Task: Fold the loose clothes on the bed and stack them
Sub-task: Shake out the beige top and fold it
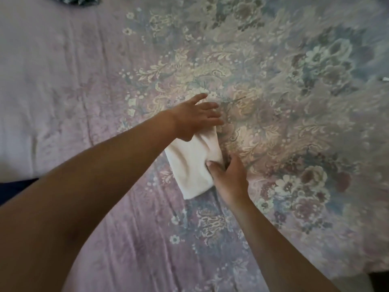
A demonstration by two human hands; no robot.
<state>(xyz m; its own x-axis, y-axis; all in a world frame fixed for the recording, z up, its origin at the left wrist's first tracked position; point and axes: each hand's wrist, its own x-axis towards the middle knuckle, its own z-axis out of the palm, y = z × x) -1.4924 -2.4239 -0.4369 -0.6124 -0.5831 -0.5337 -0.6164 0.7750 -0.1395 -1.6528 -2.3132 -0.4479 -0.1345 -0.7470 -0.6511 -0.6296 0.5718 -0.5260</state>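
Observation:
A small pale pink folded garment [190, 163] lies on the floral bedspread [273, 102] near the middle of the view. My left hand [196, 116] rests flat on its far end with straight, spread fingers. At the garment's right edge, my right hand [228, 175] pinches the cloth: the thumb lies on top and the fingers curl under the edge. The garment's far end is hidden beneath my left hand.
A dark patterned cloth [75, 0] shows at the top left edge of the bed. The bed's near edge, with dark floor beyond it, is at the left [14, 188] and at the bottom right corner. Bedspread stretches all round the garment.

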